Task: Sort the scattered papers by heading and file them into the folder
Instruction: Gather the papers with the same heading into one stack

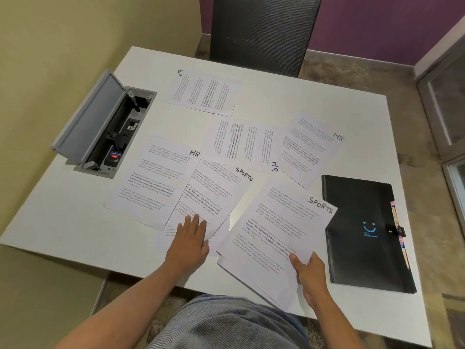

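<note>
Already the right hand (310, 275) has a grip on the lifted SPORTS stack (274, 235); the flat, released left hand (190, 238) rests on another SPORTS sheet (214, 195). Beyond that grip lie HR sheets (153, 180); right of it, the folder (364, 233). Dragging could mix headings.

White table (75, 217) against a yellow wall (63, 34), open grey cable box (85, 122) set in the tabletop, dark mesh chair (261, 31) behind, purple wall (377, 23) beyond, speckled stone floor (407, 137), glass door frame (442, 96) at right
</note>
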The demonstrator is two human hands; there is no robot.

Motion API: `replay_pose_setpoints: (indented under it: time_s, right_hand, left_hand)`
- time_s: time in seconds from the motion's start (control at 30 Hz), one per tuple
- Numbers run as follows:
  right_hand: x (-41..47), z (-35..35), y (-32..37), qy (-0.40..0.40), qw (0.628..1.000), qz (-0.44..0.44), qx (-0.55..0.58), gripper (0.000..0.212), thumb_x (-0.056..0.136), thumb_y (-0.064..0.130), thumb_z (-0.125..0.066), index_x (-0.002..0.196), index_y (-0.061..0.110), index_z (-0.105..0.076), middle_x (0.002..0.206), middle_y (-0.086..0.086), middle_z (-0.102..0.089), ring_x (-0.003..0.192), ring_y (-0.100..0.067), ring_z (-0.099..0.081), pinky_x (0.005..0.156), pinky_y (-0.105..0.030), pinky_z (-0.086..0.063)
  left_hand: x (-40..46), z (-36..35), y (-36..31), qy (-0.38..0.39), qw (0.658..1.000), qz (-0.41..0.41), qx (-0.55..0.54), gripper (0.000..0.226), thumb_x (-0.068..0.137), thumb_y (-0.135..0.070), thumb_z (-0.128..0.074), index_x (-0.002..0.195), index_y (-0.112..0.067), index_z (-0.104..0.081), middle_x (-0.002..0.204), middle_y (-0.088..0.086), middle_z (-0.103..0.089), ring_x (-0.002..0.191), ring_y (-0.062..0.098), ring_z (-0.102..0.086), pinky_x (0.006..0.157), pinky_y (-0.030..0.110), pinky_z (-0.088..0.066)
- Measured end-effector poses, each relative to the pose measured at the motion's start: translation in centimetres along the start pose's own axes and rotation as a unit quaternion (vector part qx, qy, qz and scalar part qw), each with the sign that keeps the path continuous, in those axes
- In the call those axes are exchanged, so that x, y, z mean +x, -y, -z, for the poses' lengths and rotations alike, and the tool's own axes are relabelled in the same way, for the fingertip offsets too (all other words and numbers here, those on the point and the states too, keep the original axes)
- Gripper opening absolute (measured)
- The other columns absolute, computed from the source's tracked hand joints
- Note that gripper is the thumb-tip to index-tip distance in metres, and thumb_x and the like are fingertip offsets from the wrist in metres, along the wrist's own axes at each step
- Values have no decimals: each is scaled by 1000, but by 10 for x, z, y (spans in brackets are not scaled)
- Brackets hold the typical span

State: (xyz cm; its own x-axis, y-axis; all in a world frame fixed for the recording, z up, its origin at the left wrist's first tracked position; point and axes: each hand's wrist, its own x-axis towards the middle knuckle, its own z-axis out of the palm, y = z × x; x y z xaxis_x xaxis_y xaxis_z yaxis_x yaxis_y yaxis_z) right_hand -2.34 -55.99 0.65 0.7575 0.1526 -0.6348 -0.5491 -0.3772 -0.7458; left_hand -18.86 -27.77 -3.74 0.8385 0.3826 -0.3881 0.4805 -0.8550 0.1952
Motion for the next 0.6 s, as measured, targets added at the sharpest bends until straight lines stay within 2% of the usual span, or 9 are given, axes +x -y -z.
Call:
replay_pose_setpoints:
  time_s: [0.1,0.17,0.23,0.3,0.33,0.4,0.47,0.53,0.6]
  right_hand:
    - [-2,1,0,0,1000,-3,-8,39,92,13,-65,130,15,-55,112,6,-66,109,-27,-63,97,-54,-52]
    - [-3,1,1,0,1000,-5,-5,39,92,12,-65,130,14,-55,111,5,-66,108,-28,-64,97,-53,-52]
    - [-3,2,1,2,1000,-7,-1,39,92,12,-65,130,13,-55,115,2,-67,108,-27,-64,97,-53,-52]
    - [-3,2,2,4,1000,-4,-5,40,92,12,-65,131,14,-56,119,-1,-67,109,-27,-64,97,-54,-51]
    - [-3,2,2,5,1000,-3,-6,40,92,12,-66,130,14,-56,120,-1,-67,109,-25,-64,98,-54,-51]
    - [-3,0,3,10,1000,-4,-4,39,91,12,-66,129,15,-56,117,1,-67,108,-22,-64,99,-53,-51]
    - [-3,-2,3,16,1000,-6,0,40,91,11,-66,129,15,-56,119,0,-67,107,-20,-63,101,-53,-50]
    - [-2,-5,3,20,1000,-8,3,42,91,10,-66,132,13,-55,122,-1,-66,106,-17,-63,103,-50,-48]
    - [-2,-9,2,27,1000,-11,3,42,92,9,-65,133,11,-54,119,0,-65,101,-13,-62,102,-45,-49]
  left_hand:
    - [2,-1,1,-6,1000,0,16,53,89,-28,-40,133,0,-52,136,26,-52,122,48,-52,93,59,-49]
    - [2,3,-1,-21,1000,-2,17,53,85,-20,-61,133,0,-51,133,25,-55,117,47,-56,87,55,-53]
    - [2,11,-2,-51,999,1,3,63,72,-12,-79,129,-2,-53,122,20,-60,99,39,-65,66,44,-59]
    - [4,19,0,-81,996,-2,-21,59,67,-10,-82,118,-9,-52,102,10,-63,76,27,-64,44,33,-50]
    - [5,24,0,-92,995,-5,-34,52,67,-9,-81,110,-12,-52,90,6,-61,67,23,-61,40,31,-46]
    - [8,35,-1,-116,991,11,-63,36,71,-9,-76,97,-16,-50,74,-2,-57,55,18,-55,39,31,-45]
    - [8,45,-8,-150,983,25,-99,26,75,-6,-71,92,-16,-54,67,-6,-54,50,14,-52,40,29,-45]
    - [7,52,-21,-174,976,8,-128,26,75,-5,-69,97,-16,-59,70,-5,-59,53,15,-54,42,28,-44]
    - [1,57,-40,-167,976,-43,-134,38,75,-7,-67,110,-19,-59,82,0,-68,63,21,-63,49,32,-51]
